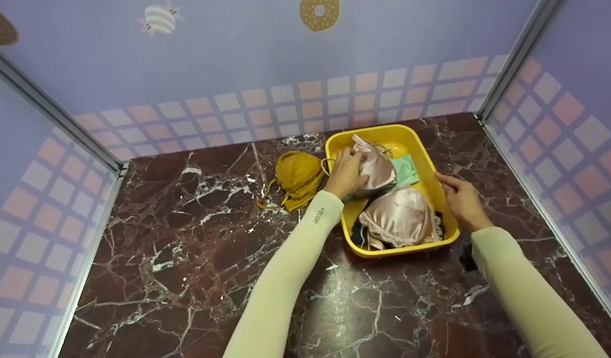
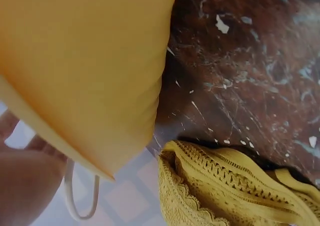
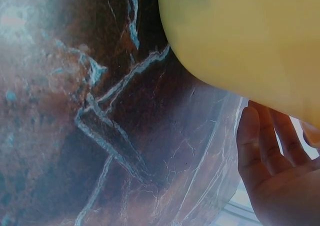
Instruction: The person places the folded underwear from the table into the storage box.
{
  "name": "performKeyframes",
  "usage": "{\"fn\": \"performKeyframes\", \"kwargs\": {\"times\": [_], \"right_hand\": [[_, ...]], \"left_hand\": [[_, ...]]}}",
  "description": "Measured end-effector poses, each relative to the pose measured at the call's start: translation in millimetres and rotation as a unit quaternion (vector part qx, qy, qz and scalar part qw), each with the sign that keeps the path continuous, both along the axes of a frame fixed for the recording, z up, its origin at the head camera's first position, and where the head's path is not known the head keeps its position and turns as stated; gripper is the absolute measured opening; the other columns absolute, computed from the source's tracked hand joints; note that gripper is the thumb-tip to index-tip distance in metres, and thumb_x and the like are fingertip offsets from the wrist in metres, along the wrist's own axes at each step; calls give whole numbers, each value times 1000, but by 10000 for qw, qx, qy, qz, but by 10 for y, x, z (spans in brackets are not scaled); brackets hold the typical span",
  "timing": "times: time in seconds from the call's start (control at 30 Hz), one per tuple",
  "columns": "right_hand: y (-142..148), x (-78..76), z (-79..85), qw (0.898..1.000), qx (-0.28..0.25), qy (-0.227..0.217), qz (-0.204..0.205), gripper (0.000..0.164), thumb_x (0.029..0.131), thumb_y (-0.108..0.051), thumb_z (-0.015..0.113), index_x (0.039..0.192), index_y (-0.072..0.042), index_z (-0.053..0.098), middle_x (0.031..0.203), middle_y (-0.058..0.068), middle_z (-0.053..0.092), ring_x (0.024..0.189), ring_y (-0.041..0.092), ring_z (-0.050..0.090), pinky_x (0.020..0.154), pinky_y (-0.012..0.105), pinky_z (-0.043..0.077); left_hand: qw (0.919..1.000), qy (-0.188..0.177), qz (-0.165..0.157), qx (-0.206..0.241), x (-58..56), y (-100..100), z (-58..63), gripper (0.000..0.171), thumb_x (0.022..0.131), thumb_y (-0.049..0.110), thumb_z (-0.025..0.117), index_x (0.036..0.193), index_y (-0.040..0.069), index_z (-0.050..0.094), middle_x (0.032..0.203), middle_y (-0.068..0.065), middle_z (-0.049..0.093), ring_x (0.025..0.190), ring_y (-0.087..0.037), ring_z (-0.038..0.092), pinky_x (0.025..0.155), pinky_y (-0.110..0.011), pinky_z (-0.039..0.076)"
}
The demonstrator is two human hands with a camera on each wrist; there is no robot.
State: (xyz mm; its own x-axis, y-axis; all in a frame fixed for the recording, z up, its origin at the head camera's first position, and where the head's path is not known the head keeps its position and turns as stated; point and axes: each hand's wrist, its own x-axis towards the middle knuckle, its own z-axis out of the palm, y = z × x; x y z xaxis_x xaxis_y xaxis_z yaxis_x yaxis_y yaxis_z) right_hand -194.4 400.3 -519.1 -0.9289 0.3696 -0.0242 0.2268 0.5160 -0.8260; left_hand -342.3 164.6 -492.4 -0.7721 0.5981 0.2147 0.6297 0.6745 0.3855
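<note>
A yellow plastic basin (image 1: 395,130) stands on the marbled surface with several garments in it. My left hand (image 1: 346,171) reaches over its left rim and grips a shiny pale pink bra (image 1: 380,166), thumb and fingers on the cup. Below lies another pale pink satin bra (image 1: 402,216) with lace trim. Mint green fabric (image 1: 405,170) lies beside the upper bra. My right hand (image 1: 464,201) rests against the basin's right outer side, its fingers (image 3: 270,136) fairly straight in the right wrist view. Left of the basin, outside it, lies a mustard yellow lace bra (image 1: 298,174).
Dark fabric (image 1: 357,233) shows under the lower bra. A dark red marbled surface (image 1: 186,248) carries everything. Purple panels with a checked pattern (image 1: 285,99) rise at the back and both sides, joined by metal strips. A thin pale strap loop (image 2: 82,201) hangs over the basin's rim.
</note>
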Motion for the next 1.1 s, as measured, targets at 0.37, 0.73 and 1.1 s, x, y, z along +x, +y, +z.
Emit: {"fn": "performKeyframes", "kwargs": {"times": [0.37, 0.73, 1.1], "right_hand": [[-50, -11, 56, 9995, 132, -148, 230, 38, 93, -23, 31, 130, -19, 39, 132, 12, 35, 109, 26, 41, 85, 41, 37], [-29, 36, 77, 9960, 741, -407, 302, 43, 92, -9, 26, 132, -23, 34, 134, 14, 30, 96, 29, 44, 72, 39, 38], [-147, 61, 57, 9948, 868, -52, 531, 38, 93, -14, 29, 130, -18, 38, 131, 15, 35, 109, 27, 39, 78, 39, 37]], "left_hand": [[9952, -528, -823, -54, 11, -222, 123, 25, 79, 19, 54, 103, 12, 59, 94, 1, 58, 86, -10, 51, 77, -21, 38], [9995, -123, -246, 177, -74, -669, 208, 22, 82, 21, 51, 101, 15, 58, 98, -1, 51, 90, -14, 43, 76, -27, 36], [9967, 32, 810, 19, -218, -1186, 142, 29, 80, 23, 53, 109, 18, 54, 110, -2, 48, 103, -19, 42, 86, -33, 33]]}}
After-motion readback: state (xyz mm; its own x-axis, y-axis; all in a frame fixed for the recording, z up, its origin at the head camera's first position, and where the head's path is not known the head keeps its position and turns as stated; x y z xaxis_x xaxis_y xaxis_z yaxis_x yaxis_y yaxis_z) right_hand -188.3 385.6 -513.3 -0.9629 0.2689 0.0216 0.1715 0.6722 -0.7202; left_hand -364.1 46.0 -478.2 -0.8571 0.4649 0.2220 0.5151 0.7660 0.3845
